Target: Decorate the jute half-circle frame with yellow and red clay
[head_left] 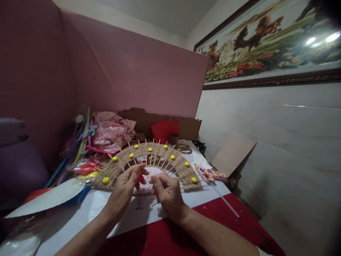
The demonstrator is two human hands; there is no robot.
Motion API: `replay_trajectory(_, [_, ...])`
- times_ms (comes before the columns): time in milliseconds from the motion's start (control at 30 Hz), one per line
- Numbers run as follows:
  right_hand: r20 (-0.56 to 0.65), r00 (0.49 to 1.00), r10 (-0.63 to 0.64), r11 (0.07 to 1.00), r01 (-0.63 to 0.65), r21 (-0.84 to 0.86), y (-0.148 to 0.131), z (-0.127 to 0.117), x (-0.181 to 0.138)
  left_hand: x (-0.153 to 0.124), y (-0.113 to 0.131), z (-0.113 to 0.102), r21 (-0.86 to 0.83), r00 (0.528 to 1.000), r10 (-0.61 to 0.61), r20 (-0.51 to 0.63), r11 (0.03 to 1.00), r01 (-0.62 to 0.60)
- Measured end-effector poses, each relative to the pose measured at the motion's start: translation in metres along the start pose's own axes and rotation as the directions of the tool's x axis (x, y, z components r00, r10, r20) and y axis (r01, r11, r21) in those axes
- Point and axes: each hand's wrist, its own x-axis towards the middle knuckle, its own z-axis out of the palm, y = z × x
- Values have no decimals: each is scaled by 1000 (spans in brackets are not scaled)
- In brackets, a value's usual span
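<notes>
A half-round fan woven of jute twine (149, 152) on thin wooden sticks stands upright in front of me, dotted with several yellow beads. My left hand (125, 188) grips its lower middle, fingers curled round a small red piece at the hub. My right hand (166, 192) is beside it, fingers pinched together near the stick ends; what they pinch is too small to make out.
White paper (53, 197) covers a red tablecloth (213, 220). Behind are pink patterned cloth (112, 131), red paper (163, 129), a cardboard box (186, 126), coloured pipe cleaners (82, 138), a bead strip (210, 174) and a white stick (226, 202). Pink partitions stand left.
</notes>
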Motion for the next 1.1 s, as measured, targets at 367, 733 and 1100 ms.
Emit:
replay_trajectory(367, [-15, 999, -28, 1000, 28, -2, -1, 1, 0, 6, -11, -5, -23, 1000, -24, 2, 999, 24])
replay_trajectory(733, [-13, 999, -31, 999, 31, 14, -1, 2, 0, 6, -10, -1, -33, 999, 50, 15, 998, -50])
replay_trajectory(1100, [-6, 1000, -26, 1000, 26, 14, 1, 1, -1, 3, -12, -1, 97, 998, 69, 14, 993, -70])
